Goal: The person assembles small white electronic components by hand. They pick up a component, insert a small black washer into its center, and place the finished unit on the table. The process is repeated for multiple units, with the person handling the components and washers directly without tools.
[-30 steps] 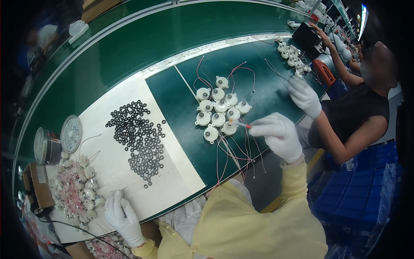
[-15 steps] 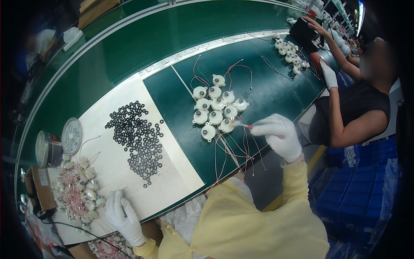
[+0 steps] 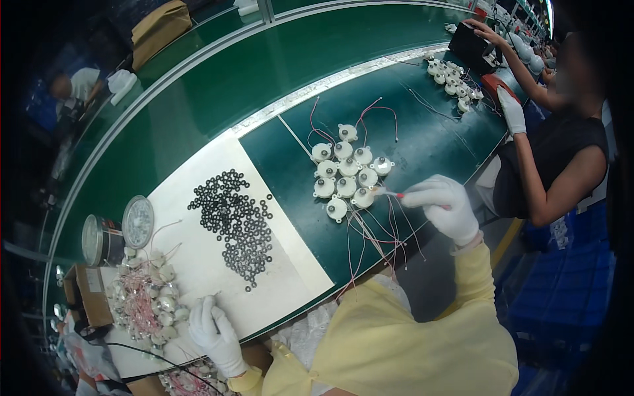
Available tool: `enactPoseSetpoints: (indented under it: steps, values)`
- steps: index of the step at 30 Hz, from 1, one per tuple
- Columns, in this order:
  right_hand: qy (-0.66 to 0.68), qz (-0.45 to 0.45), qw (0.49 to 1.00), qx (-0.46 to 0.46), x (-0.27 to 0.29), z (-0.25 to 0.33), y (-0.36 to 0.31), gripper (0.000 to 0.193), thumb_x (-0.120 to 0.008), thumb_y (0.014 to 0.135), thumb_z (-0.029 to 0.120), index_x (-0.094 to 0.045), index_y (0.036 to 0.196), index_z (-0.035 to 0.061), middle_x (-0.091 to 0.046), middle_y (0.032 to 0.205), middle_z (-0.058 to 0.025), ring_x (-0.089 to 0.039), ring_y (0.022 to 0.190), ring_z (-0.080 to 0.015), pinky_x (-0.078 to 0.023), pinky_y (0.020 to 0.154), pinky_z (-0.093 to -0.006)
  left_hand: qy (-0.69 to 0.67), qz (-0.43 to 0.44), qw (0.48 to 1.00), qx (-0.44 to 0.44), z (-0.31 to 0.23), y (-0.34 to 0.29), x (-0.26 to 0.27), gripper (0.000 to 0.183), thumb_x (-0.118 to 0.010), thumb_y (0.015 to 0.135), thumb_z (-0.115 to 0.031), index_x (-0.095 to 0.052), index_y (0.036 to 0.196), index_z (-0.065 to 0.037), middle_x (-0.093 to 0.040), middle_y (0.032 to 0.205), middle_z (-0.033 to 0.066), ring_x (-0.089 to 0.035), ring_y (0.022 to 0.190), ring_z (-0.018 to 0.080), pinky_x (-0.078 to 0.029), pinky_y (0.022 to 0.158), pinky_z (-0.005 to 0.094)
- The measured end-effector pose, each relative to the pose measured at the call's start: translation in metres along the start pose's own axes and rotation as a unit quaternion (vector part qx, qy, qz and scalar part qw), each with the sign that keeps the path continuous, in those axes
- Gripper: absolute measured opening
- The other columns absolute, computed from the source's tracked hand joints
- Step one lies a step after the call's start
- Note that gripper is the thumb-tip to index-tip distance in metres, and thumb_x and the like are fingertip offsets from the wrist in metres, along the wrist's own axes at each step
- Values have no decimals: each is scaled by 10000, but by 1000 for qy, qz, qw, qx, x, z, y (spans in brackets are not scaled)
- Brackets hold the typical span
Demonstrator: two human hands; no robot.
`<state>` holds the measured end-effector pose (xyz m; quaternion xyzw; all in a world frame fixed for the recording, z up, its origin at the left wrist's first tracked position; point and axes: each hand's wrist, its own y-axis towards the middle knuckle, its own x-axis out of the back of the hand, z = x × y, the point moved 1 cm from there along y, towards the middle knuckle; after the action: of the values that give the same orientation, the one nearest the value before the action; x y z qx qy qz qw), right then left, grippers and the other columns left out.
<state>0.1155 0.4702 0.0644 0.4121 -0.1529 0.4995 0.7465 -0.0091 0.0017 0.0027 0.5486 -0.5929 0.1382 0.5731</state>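
My gloved right hand [image 3: 444,206] pinches a slim, pale brush-like tool [image 3: 389,193] with a red part near my fingers. Its tip reaches the nearest right motor [image 3: 362,197] of a cluster of round white motors, each with a dark centre. Thin red and white wires [image 3: 376,231] trail from the cluster toward the table's front edge. Low on the left, my gloved left hand [image 3: 214,333] rests at the white sheet's edge, fingers partly apart, with nothing visible in them. It lies beside a heap of wired motors [image 3: 148,300].
Many small black rings [image 3: 234,228] lie on the white sheet [image 3: 290,257]. A tin can [image 3: 99,241] and a round lid [image 3: 138,222] stand at the left, by a cardboard box [image 3: 89,294]. A co-worker [image 3: 555,158] handles a black box [image 3: 474,49] at the far right, near more motors [image 3: 454,82].
The whole view has shifted, so the table's things appear further right. My right hand keeps the tool at the same motor; my left hand stays beside the heap.
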Motion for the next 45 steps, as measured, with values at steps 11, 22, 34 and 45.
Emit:
enactPoseSetpoints:
  steps: [11, 22, 34, 45]
  values:
    - [210, -74, 956, 191, -78, 87, 16, 367, -613, 680, 1, -737, 1018, 71, -731, 936, -142, -610, 651, -308, -436, 630, -399, -352, -2, 936, 10, -73, -9, 33, 512, -475, 1068, -381, -643, 1189, 87, -682, 1047, 179, -641, 871, 237, -511, 740, 345]
    - [196, -60, 955, 216, -174, 142, 21, 631, -821, 701, 224, -686, 1304, 95, -644, 1245, -254, -661, 1025, -412, -522, 818, -472, -454, 275, 847, -1, -84, 41, 36, 184, -666, 1001, -113, -670, 1131, 17, -693, 1031, 102, -666, 962, 221, -533, 865, 351]
    - [244, -42, 964, 92, -176, 116, 19, 363, -730, 810, -22, -662, 1165, 7, -700, 1031, -179, -668, 840, -379, -519, 742, -441, -426, -4, 872, 243, 4, 167, 55, 307, -556, 1091, -260, -682, 960, -12, -653, 860, 9, -594, 774, 102, -486, 721, 272]
    - [121, -121, 928, 332, -170, 135, 31, 372, -787, 613, 289, -741, 953, 434, -635, 1063, 38, -584, 1031, -205, -481, 778, -358, -596, 491, 618, 145, -87, 83, 42, 402, -499, 1123, -321, -652, 1312, -1, -673, 1239, 60, -639, 1033, 128, -514, 932, 298]
